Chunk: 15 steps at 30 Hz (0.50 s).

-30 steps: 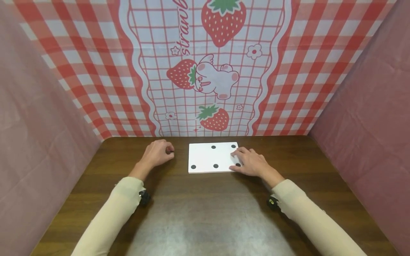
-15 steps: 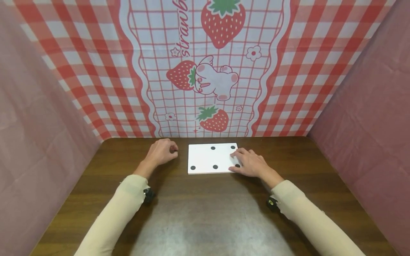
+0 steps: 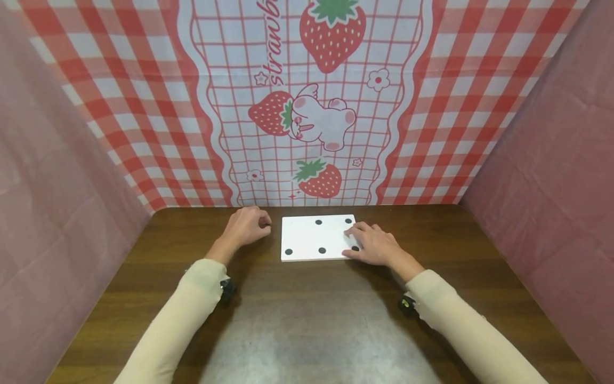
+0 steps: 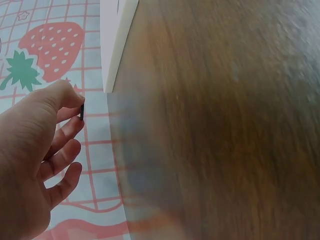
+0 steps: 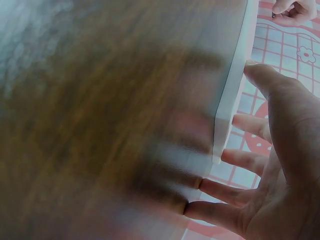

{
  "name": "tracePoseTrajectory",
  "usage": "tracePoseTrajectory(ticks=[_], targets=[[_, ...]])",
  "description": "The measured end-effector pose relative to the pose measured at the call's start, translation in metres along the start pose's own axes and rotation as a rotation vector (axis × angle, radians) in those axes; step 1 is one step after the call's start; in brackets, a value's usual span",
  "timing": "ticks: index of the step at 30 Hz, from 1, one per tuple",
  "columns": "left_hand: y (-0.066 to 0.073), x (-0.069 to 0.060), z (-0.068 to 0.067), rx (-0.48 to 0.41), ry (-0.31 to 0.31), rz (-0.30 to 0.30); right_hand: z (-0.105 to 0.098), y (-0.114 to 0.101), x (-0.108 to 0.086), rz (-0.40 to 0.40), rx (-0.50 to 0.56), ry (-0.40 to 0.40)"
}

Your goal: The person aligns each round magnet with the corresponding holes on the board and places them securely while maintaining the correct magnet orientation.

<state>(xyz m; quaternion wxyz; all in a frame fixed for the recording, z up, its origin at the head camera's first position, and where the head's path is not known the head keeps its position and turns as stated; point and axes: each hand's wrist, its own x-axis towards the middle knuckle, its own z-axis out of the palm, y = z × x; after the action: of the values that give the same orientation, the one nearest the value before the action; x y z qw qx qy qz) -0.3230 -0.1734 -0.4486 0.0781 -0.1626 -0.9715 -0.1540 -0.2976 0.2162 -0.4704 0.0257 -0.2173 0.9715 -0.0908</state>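
A flat white board [image 3: 302, 234] lies near the table's back edge in the head view. On its top are round black discs, two along the far side, such as this far disc [image 3: 318, 222], and three along the near side, such as this near disc [image 3: 289, 252]. Just left of the board, my left hand [image 3: 245, 226] pinches a thin black disc [image 4: 82, 111] between thumb and fingertip, seen edge-on in the left wrist view. Spread over the board's right end, my right hand [image 3: 376, 245] touches it with thumb and fingers, partly covering the near right disc.
Brown wooden table [image 3: 297, 320] runs under both forearms. A red checked strawberry cloth [image 3: 321, 122] hangs behind it. Pink cloth [image 3: 542, 176] closes off the right side, and similar pink cloth [image 3: 57, 186] the left.
My left hand has moved to the right, closer to the board's left edge, still pinching the black disc. The right hand and the board have stayed in place.
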Motion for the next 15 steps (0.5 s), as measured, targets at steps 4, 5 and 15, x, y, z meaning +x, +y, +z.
tracePoseTrajectory(ticks=[4, 5, 15], targets=[[0.004, 0.004, 0.001, -0.004, -0.009, -0.005, 0.000, 0.000, 0.000, 0.000, 0.002, 0.003], [0.005, 0.004, 0.001, -0.004, -0.012, -0.007, 0.000, 0.000, 0.000, -0.001, 0.002, 0.004], [0.014, 0.011, 0.005, -0.005, -0.004, 0.000, 0.000, 0.000, 0.000, 0.002, 0.003, 0.001]])
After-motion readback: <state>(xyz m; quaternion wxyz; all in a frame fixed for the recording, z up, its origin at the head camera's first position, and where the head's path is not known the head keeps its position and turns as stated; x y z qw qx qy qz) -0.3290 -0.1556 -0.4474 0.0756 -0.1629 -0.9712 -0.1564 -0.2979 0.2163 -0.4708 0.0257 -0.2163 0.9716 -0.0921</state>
